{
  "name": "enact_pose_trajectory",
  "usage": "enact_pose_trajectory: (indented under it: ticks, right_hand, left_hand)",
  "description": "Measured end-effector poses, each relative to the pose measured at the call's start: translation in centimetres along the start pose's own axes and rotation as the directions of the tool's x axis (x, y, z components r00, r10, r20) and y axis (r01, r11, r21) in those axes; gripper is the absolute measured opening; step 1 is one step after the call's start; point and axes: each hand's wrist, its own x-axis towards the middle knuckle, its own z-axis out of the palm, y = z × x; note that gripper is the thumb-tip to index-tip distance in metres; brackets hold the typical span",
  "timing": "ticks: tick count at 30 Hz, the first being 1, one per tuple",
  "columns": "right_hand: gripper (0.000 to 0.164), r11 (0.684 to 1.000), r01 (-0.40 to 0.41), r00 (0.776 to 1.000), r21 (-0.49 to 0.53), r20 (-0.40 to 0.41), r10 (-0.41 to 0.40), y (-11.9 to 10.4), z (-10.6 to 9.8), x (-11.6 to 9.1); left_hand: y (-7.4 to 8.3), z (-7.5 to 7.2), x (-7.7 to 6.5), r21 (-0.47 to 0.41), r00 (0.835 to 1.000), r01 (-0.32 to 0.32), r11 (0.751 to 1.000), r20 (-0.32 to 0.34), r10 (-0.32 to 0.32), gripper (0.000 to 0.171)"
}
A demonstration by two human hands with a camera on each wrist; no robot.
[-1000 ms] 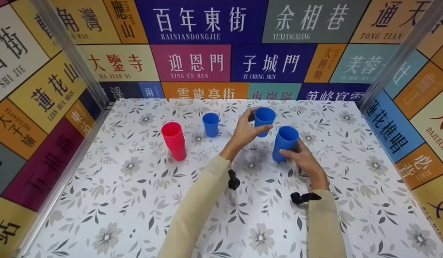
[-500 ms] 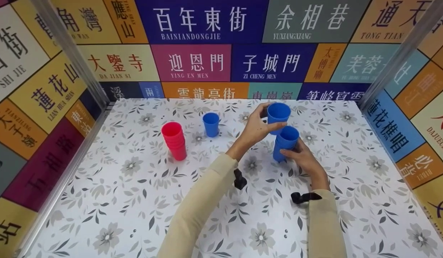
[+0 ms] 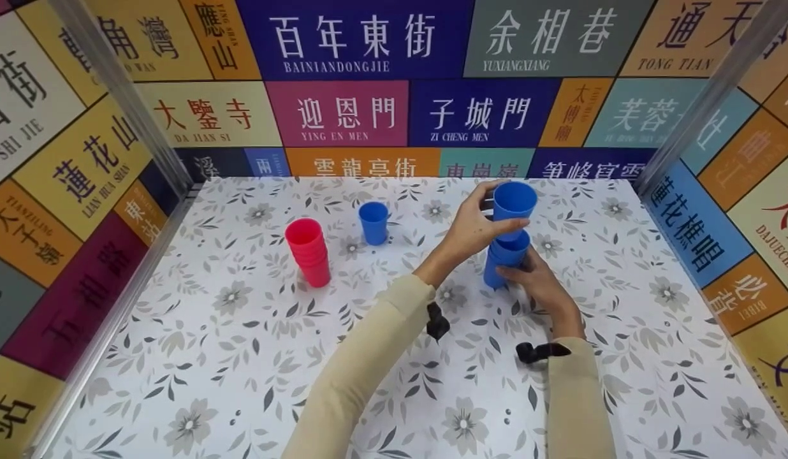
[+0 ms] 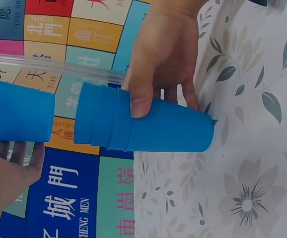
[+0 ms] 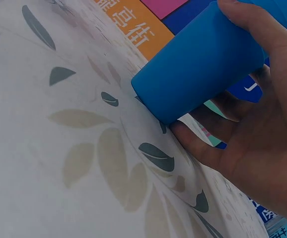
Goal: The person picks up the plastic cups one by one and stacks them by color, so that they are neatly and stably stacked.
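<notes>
My left hand (image 3: 477, 223) grips a single blue cup (image 3: 515, 199) by its side, upright above a short stack of blue cups (image 3: 501, 262). In the left wrist view a gap shows between the base of the held cup (image 4: 19, 111) and the top rim of the stack (image 4: 158, 126). My right hand (image 3: 539, 277) holds that stack with the thumb on the near side and the fingers behind it. Seen from the right wrist, the stack's base (image 5: 183, 74) is at the tabletop, with my right hand's fingers (image 5: 203, 146) around its lower part.
Another blue cup (image 3: 373, 224) stands alone on the floral-patterned table (image 3: 241, 370), left of my hands. Further left is a stack of red cups (image 3: 308, 254). Panels with printed street names (image 3: 343, 115) enclose the table at the back and both sides.
My left hand has carried its blue cup to the right, from beside the blue stack to above it. The right hand and the stack have stayed in place.
</notes>
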Motion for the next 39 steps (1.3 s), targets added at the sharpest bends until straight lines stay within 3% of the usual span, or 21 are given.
enact_pose_trajectory:
  ticks: [8,15,29,39]
  right_hand:
    - [0.089,1.0,0.004,1.0,0.017,0.005,-0.004,0.2,0.1,-0.2]
    - [0.089,1.0,-0.002,1.0,0.017,0.006,0.002,0.1,0.1,-0.2]
    - [0.09,1.0,-0.009,1.0,0.021,-0.004,0.009,-0.2,0.2,-0.2]
    - [0.089,1.0,-0.024,1.0,0.008,-0.016,0.024,-0.1,0.2,-0.2]
  left_hand:
    - [-0.7,0.8,-0.2,0.095,0.998,0.051,0.994,0.021,-0.053,0.077]
    - [-1.3,1.0,-0.2,0.075,0.997,0.067,0.995,0.032,-0.07,0.078]
    - [-1.5,0.6,-0.5,0.061,0.999,0.002,0.998,0.038,-0.004,0.075]
    - [-1.9,-1.1,-0.8,0.045,0.999,-0.033,0.998,0.011,0.032,0.073]
